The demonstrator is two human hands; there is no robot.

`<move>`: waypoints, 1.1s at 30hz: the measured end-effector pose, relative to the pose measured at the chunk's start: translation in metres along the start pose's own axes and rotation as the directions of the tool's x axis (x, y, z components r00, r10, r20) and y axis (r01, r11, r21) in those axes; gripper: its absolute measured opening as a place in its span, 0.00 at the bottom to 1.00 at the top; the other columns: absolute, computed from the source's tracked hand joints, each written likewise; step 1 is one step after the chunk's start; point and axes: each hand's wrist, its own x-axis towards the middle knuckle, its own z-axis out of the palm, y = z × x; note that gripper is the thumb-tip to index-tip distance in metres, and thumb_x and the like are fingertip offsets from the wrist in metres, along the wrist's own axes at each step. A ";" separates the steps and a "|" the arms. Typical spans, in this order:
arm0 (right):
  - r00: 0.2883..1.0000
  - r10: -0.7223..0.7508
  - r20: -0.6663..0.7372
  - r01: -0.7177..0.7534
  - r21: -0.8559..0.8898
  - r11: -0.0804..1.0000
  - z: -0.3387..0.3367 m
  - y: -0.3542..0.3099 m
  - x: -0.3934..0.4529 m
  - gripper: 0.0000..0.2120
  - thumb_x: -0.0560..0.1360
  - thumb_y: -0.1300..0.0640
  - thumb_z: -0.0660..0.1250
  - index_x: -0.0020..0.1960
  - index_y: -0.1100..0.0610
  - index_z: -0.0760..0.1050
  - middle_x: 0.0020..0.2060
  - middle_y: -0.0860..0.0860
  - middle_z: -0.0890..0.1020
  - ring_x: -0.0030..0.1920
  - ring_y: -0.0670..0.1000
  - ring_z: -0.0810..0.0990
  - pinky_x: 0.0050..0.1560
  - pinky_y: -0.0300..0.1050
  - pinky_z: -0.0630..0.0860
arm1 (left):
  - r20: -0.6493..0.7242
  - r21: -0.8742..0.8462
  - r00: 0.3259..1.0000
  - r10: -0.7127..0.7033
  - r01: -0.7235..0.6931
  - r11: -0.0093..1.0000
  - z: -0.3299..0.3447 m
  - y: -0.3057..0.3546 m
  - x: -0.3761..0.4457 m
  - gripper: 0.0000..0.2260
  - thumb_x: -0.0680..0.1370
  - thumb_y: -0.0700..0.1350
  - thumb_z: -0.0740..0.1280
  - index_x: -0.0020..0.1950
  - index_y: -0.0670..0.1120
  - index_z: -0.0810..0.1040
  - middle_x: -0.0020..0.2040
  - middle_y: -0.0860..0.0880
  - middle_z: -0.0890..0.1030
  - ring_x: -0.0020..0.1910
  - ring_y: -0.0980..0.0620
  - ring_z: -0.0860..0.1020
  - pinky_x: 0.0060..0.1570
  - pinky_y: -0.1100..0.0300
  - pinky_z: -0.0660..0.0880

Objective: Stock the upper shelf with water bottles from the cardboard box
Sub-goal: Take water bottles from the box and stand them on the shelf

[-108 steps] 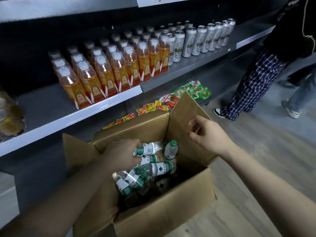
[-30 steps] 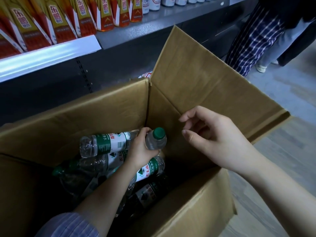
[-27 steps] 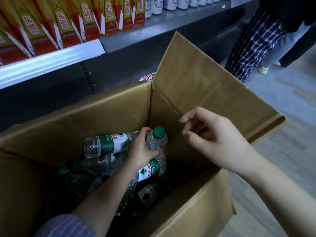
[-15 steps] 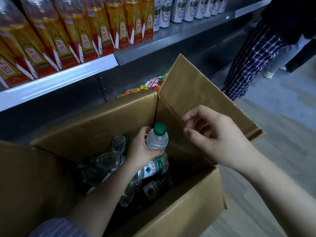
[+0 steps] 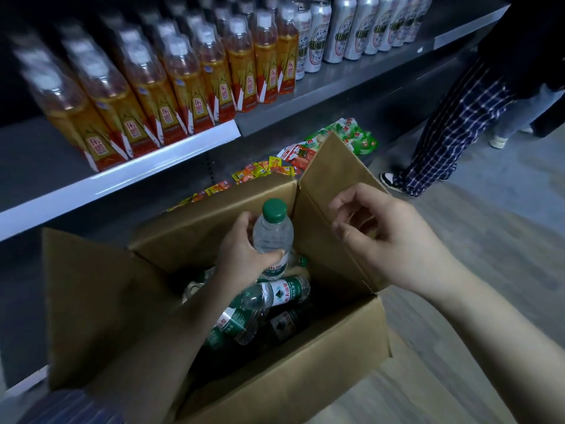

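An open cardboard box (image 5: 275,384) stands on the floor below me. My left hand (image 5: 241,255) grips a clear water bottle (image 5: 273,231) with a green cap, held upright at the box's back rim. Several more water bottles (image 5: 269,296) with green labels lie jumbled inside the box. My right hand (image 5: 388,240) hovers over the right flap (image 5: 333,169), its fingers loosely curled and holding nothing. The grey shelf (image 5: 122,175) runs above and behind the box.
Rows of orange tea bottles (image 5: 171,90) and silver cans (image 5: 345,29) fill the shelf. Snack packets (image 5: 305,154) lie on the lower shelf behind the box. A person in plaid trousers (image 5: 452,127) stands at the right on the wooden floor.
My left hand has lifted the green-capped bottle from among the others up to the box's rim. My view has pulled back and up, showing more of the shelf. My right hand has stayed put.
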 end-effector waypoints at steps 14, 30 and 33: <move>0.990 -0.140 -0.005 0.140 -0.014 0.990 -0.035 -0.069 0.001 0.10 0.72 0.64 0.67 0.49 0.53 0.73 0.37 0.46 0.79 0.40 0.48 0.75 0.39 0.32 0.69 | -0.115 -0.081 0.991 0.065 -0.074 0.994 -0.075 0.076 -0.052 0.25 0.65 0.37 0.76 0.52 0.55 0.68 0.45 0.63 0.76 0.40 0.75 0.75 0.38 0.80 0.70; 0.959 -0.282 0.026 0.279 0.069 0.958 -0.050 -0.130 0.008 0.10 0.73 0.61 0.66 0.47 0.46 0.71 0.38 0.46 0.79 0.40 0.48 0.77 0.41 0.41 0.72 | -0.328 -0.163 0.945 0.011 -0.068 0.984 -0.141 0.125 -0.107 0.22 0.62 0.42 0.78 0.46 0.56 0.70 0.47 0.56 0.81 0.48 0.55 0.80 0.53 0.49 0.78; 0.953 -0.300 0.035 0.296 0.079 0.952 -0.049 -0.140 0.009 0.08 0.73 0.62 0.66 0.49 0.51 0.73 0.38 0.47 0.79 0.39 0.49 0.76 0.40 0.40 0.72 | -0.359 -0.191 0.933 0.000 -0.073 0.979 -0.150 0.131 -0.118 0.22 0.61 0.40 0.78 0.45 0.56 0.70 0.45 0.56 0.80 0.46 0.56 0.80 0.49 0.53 0.78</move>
